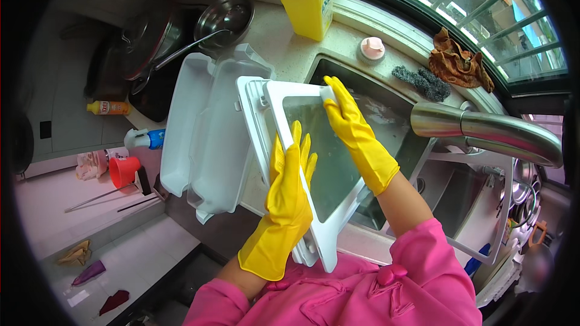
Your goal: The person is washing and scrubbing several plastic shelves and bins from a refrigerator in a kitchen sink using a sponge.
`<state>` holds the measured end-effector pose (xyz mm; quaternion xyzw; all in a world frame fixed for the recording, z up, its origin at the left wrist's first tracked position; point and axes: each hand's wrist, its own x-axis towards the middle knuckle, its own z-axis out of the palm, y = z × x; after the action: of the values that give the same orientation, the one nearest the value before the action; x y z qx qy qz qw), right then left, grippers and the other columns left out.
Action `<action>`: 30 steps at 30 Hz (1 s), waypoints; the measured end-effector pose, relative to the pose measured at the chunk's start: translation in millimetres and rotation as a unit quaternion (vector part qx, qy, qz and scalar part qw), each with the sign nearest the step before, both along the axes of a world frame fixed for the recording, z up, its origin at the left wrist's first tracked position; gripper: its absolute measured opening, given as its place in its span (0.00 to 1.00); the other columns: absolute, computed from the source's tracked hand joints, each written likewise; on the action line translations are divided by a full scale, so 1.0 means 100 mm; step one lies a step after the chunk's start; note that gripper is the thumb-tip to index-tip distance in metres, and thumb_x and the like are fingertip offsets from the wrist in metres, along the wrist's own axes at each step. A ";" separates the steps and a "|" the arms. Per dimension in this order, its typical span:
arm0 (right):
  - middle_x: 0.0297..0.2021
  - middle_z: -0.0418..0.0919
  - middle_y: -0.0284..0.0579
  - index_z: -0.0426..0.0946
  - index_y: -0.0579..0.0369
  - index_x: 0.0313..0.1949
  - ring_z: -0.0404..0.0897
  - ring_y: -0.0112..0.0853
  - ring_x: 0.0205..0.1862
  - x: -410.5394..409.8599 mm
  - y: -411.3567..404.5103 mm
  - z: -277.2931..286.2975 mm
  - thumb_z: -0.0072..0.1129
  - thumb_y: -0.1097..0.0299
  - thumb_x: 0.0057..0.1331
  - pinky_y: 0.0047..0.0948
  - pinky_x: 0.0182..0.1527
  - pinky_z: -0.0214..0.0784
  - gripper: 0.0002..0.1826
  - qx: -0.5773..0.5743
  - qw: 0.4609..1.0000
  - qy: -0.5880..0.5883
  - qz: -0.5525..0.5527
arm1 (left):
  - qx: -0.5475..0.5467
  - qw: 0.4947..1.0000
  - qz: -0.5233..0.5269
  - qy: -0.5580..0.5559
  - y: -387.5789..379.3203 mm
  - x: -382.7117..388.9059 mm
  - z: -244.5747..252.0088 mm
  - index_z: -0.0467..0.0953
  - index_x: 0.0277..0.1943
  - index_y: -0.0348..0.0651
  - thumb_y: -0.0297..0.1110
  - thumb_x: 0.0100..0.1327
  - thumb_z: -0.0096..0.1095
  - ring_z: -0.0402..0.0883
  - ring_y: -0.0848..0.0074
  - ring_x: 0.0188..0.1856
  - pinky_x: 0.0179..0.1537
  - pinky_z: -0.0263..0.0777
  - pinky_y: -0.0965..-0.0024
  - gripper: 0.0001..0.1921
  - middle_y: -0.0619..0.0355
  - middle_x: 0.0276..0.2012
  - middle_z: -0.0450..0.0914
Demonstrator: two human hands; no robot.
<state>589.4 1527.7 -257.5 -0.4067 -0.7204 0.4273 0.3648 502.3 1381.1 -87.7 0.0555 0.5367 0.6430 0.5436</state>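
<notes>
A refrigerator shelf (326, 154) with a glassy panel in a white frame stands tilted at the left edge of the sink. My left hand (290, 199), in a yellow rubber glove, grips its left side, fingers over the frame. My right hand (355, 131), gloved alike, holds its upper right corner between thumb and fingers. Against the shelf's left side leans another white framed piece (253, 117), partly hidden by my left hand. Two pale plastic bins (222, 145) lie on the counter farther left. Water stands in the sink basin (385, 108).
A steel faucet (485, 129) reaches across the right. Another white frame (503, 208) rests over the second basin. Behind the sink are a yellow AXE bottle (303, 4), a pink-topped brush (372, 50), a steel-wool scourer (423, 82) and a brown cloth (457, 61). A steel bowl (224, 20) stands back left.
</notes>
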 end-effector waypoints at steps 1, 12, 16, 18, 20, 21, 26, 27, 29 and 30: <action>0.69 0.69 0.61 0.69 0.50 0.70 0.67 0.53 0.72 0.14 -0.06 -0.22 0.56 0.65 0.74 0.40 0.73 0.59 0.26 -0.017 1.000 -0.022 -0.014 | -0.006 1.000 -0.002 0.000 -0.01 0.01 0.00 0.46 0.82 0.57 0.42 0.82 0.44 0.53 0.57 0.81 0.77 0.49 0.49 0.31 0.55 0.80 0.54; 0.71 0.67 0.60 0.64 0.52 0.73 0.65 0.51 0.73 1.29 -0.23 -2.24 0.52 0.49 0.73 0.42 0.73 0.58 0.34 -0.210 0.900 -0.347 -0.158 | -0.029 0.999 -0.041 0.020 0.07 0.07 0.06 0.51 0.81 0.50 0.51 0.82 0.38 0.52 0.58 0.81 0.77 0.49 0.54 0.30 0.49 0.80 0.53; 0.62 0.77 0.61 0.77 0.55 0.62 0.76 0.55 0.63 0.53 -0.18 -1.18 0.52 0.53 0.72 0.47 0.67 0.66 0.26 -0.120 0.949 -0.248 -0.152 | -0.055 0.996 -0.031 0.058 -0.02 0.01 0.03 0.51 0.81 0.46 0.54 0.82 0.37 0.53 0.57 0.81 0.77 0.51 0.55 0.33 0.46 0.80 0.53; 0.61 0.77 0.61 0.76 0.55 0.63 0.75 0.55 0.64 0.33 -0.04 -0.78 0.49 0.51 0.75 0.45 0.67 0.66 0.26 -0.096 0.986 -0.041 -0.128 | -0.054 0.996 -0.041 0.059 0.01 0.06 0.02 0.51 0.81 0.46 0.55 0.82 0.37 0.53 0.56 0.81 0.77 0.52 0.55 0.33 0.47 0.80 0.53; 0.65 0.75 0.56 0.74 0.54 0.65 0.70 0.51 0.69 0.24 0.02 -0.44 0.52 0.49 0.74 0.44 0.71 0.59 0.28 -0.094 0.991 -0.039 -0.089 | -0.052 0.995 -0.044 0.069 0.04 0.11 0.04 0.51 0.81 0.46 0.58 0.81 0.38 0.53 0.56 0.80 0.77 0.52 0.56 0.35 0.48 0.79 0.54; 0.67 0.73 0.55 0.73 0.53 0.66 0.67 0.50 0.71 0.18 -0.01 -0.36 0.53 0.49 0.74 0.43 0.74 0.55 0.29 -0.073 0.994 -0.021 -0.083 | -0.051 0.995 -0.053 0.067 0.05 0.12 0.04 0.51 0.81 0.46 0.58 0.81 0.38 0.53 0.56 0.80 0.77 0.52 0.56 0.35 0.48 0.79 0.54; 0.65 0.75 0.51 0.74 0.53 0.64 0.68 0.51 0.70 -0.05 -0.53 0.68 0.56 0.65 0.75 0.44 0.73 0.57 0.20 0.048 0.993 0.098 0.040 | -0.040 0.998 -0.008 0.056 0.02 0.09 0.02 0.53 0.80 0.45 0.58 0.80 0.41 0.58 0.59 0.78 0.76 0.53 0.56 0.35 0.50 0.78 0.57; 0.63 0.76 0.53 0.74 0.54 0.63 0.69 0.56 0.69 -0.04 -0.63 0.87 0.56 0.69 0.73 0.47 0.70 0.60 0.19 -0.020 0.987 0.142 0.070 | -0.038 0.998 0.002 0.052 0.02 0.11 0.04 0.54 0.80 0.45 0.58 0.80 0.41 0.61 0.60 0.77 0.75 0.55 0.58 0.35 0.50 0.77 0.60; 0.60 0.78 0.58 0.76 0.56 0.60 0.72 0.61 0.65 -0.01 -0.87 1.05 0.57 0.69 0.72 0.51 0.66 0.65 0.18 0.003 0.982 0.174 0.068 | -0.023 0.998 -0.020 0.053 -0.02 0.04 -0.06 0.56 0.78 0.43 0.56 0.80 0.43 0.67 0.62 0.73 0.72 0.61 0.60 0.33 0.51 0.73 0.66; 0.60 0.78 0.59 0.76 0.56 0.60 0.72 0.61 0.65 0.06 -0.94 1.13 0.57 0.69 0.71 0.51 0.67 0.65 0.18 -0.011 0.980 0.181 0.080 | -0.031 0.997 -0.021 0.065 -0.03 0.00 -0.09 0.57 0.78 0.42 0.54 0.81 0.43 0.69 0.62 0.71 0.71 0.63 0.61 0.33 0.52 0.71 0.68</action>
<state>595.5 1433.5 -144.8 -0.2680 -0.6681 0.5290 0.4493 502.3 1378.3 -96.3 0.0922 0.5892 0.6094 0.5224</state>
